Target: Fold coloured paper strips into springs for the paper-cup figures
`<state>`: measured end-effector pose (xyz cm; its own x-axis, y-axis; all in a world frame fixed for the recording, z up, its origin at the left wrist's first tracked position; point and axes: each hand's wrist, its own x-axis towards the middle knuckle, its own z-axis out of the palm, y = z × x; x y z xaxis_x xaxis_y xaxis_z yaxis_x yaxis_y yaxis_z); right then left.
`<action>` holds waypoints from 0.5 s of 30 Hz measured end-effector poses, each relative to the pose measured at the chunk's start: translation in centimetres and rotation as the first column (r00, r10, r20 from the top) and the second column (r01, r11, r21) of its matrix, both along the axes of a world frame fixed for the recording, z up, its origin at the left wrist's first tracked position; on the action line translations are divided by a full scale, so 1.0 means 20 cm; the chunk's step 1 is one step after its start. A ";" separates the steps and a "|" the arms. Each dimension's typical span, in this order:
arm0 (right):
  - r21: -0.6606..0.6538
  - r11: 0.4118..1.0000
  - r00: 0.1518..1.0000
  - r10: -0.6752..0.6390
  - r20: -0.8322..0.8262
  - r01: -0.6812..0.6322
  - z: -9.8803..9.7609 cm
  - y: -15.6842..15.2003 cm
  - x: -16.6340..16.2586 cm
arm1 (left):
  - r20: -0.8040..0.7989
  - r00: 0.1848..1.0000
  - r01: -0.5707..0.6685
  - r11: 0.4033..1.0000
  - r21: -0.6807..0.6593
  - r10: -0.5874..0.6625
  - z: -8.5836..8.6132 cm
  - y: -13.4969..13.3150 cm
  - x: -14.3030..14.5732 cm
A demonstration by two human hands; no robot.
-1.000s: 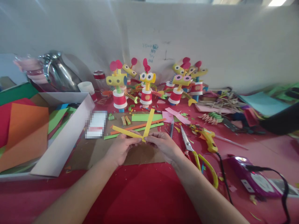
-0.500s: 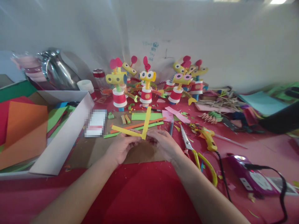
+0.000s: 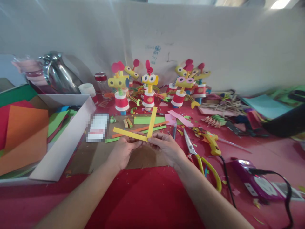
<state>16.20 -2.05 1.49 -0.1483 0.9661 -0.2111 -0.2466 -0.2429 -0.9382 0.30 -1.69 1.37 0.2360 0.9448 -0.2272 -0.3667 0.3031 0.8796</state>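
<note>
Currently, head view, clock centred on the join: two narrow yellow paper strips (image 3: pixel 152 123) meet in a V over a flat brown cardboard sheet (image 3: pixel 147 161), free ends toward 9–10 and 12–1 o'clock. Left hand (image 3: pixel 124 150), 8 o'clock, and right hand (image 3: pixel 168 148), 4 o'clock: fingers narrow, pinching the strips near the join. Yellow-handled metal scissors (image 3: pixel 190 143), 3–4 o'clock.

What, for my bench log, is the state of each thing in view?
Yellow paper strips: V-shaped, held by left fingers and right fingers
Scissors: lying flat
Glue gun: lying on its side
White box: open, holding coloured paper
Steel jug: upright
Jar: capped
Purple device: plugged in, lit red
Cup figures: upright
</note>
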 end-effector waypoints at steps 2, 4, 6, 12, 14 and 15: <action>-0.014 1.000 1.000 0.009 0.000 -0.009 0.00 0.00 0.01 | 0.003 1.000 -0.031 0.997 -0.068 0.031 0.00 0.00 0.00; -0.014 1.000 1.000 0.012 0.016 -0.012 0.00 0.00 0.01 | 0.011 0.997 -0.070 0.990 -0.126 0.071 -0.01 0.01 0.00; -0.005 1.000 0.999 0.019 0.032 -0.018 0.00 0.00 0.00 | 0.037 0.995 -0.082 0.985 -0.153 0.089 -0.01 0.00 0.00; 0.039 0.999 0.997 0.008 0.081 -0.011 -0.03 0.00 -0.01 | 0.062 0.997 -0.045 0.990 -0.131 0.053 -0.02 0.00 0.00; 0.045 0.999 0.995 0.005 0.098 -0.009 -0.03 0.00 -0.01 | 0.032 0.998 -0.043 0.990 -0.137 0.048 -0.03 0.00 0.00; 0.045 0.999 0.994 0.000 0.105 -0.005 -0.02 0.00 -0.01 | 0.022 0.999 -0.043 0.989 -0.142 0.047 -0.03 0.00 0.00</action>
<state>15.94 -2.09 1.05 -0.1300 0.9748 -0.1814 -0.1455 -0.1997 -0.9690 0.29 -1.59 0.72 0.2014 0.9132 -0.3542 -0.4046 0.4069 0.8190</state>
